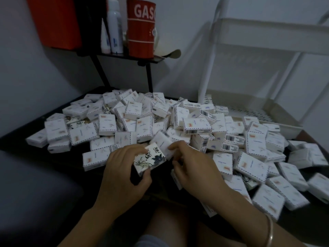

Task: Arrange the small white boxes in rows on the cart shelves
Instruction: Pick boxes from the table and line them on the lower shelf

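Observation:
A big loose heap of small white boxes (197, 128) covers the dark surface in front of me. My left hand (122, 172) grips one box with an ink-painted face (150, 160), tilted, fingers curled round its near edge. My right hand (194, 168) is just to its right, its fingertips pinching a blurred white box (162, 141) at the heap's near edge. The white cart (277, 111) stands at the back right; a short row of boxes (208, 101) stands on edge at the left end of its lower shelf.
A black rack (122, 56) at the back left carries a red "GAS" can (140, 27), a white spray bottle (115, 25) and a red box (53, 20). The cart's upper shelf (270, 34) hangs over the back right. A dark cushion (32, 193) lies at my left.

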### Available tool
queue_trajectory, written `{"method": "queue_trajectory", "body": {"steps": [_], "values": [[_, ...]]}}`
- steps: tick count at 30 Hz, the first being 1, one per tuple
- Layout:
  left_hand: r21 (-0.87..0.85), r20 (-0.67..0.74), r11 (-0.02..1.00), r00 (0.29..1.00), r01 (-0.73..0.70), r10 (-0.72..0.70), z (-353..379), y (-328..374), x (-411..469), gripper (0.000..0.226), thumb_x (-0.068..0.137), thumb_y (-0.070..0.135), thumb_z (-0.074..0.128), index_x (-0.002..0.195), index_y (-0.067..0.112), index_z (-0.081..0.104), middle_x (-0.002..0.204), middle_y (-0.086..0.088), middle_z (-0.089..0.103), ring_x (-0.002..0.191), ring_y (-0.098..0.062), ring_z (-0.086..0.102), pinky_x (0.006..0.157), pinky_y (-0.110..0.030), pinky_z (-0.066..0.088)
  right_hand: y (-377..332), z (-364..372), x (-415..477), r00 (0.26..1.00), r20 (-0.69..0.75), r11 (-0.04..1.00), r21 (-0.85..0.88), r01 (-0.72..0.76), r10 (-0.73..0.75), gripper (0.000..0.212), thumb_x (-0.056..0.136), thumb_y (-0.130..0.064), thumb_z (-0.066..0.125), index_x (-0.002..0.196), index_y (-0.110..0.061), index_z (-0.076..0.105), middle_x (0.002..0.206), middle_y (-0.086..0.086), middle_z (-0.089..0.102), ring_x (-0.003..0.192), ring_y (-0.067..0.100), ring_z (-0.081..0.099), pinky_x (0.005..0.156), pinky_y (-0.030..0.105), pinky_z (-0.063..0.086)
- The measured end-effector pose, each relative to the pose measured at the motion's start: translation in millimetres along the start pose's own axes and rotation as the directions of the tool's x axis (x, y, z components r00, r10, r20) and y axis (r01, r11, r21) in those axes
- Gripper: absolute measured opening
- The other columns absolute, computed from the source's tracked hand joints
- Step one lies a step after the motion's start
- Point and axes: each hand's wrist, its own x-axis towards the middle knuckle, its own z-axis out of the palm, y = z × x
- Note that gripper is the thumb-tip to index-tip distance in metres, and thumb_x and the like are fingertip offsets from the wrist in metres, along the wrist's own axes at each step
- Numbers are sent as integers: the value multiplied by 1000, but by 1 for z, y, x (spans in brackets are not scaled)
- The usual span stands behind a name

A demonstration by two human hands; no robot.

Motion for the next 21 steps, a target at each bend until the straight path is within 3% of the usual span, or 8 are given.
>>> {"method": "queue_trajectory", "body": {"steps": [3, 6, 9, 12, 16, 21], "values": [[-116, -66, 991, 995, 64, -72, 3, -4, 2, 35, 80, 27, 55, 113, 15, 56, 113, 6, 59, 109, -13, 55, 91, -37, 46, -3, 2, 6, 997, -78, 999, -37, -4, 1, 43, 94, -30, 49, 133, -33, 33, 88, -11, 62, 68, 12, 58, 56, 33, 48], [-302, -88, 937, 974, 173, -208, 7, -3, 6, 35, 83, 30, 53, 117, 22, 53, 113, 7, 58, 109, -14, 57, 91, -34, 49, -6, 5, 16, 998, -58, 990, -140, -9, 0, 51, 94, -34, 50, 140, -34, 30, 98, -10, 64, 79, 17, 63, 62, 30, 45], [-427, -101, 888, 967, 171, -234, 15, 5, 13, 32, 86, 30, 52, 117, 29, 50, 113, 10, 58, 109, -11, 57, 89, -19, 46, -11, 11, 22, 999, 4, 955, -292, 42, -43, 26, 92, -33, 49, 118, -29, 50, 111, -7, 60, 87, 22, 64, 60, 31, 42], [-483, -117, 865, 969, 137, -219, 23, 13, 20, 32, 88, 26, 54, 119, 18, 51, 114, 6, 59, 109, -9, 58, 88, -14, 44, -16, 14, 23, 998, 10, 929, -366, 54, -54, 12, 89, -28, 55, 99, -22, 58, 99, -3, 62, 73, 24, 63, 52, 29, 34], [-564, -166, 812, 942, 152, -292, 21, 10, 23, 31, 88, 14, 57, 119, 16, 51, 114, 10, 60, 109, -8, 59, 88, -13, 46, -14, 11, 28, 999, 43, 945, -325, 43, -31, 20, 93, -31, 46, 110, -27, 55, 106, -6, 59, 84, 23, 63, 56, 28, 34], [-537, -289, 826, 881, 175, -374, 6, -8, 20, 34, 88, 10, 54, 117, 25, 51, 115, 14, 59, 110, -6, 57, 89, -13, 45, -30, 1, 53, 996, 15, 973, -213, 84, -83, 25, 96, -31, 46, 118, -27, 57, 110, -6, 58, 89, 21, 63, 68, 31, 50]]}}
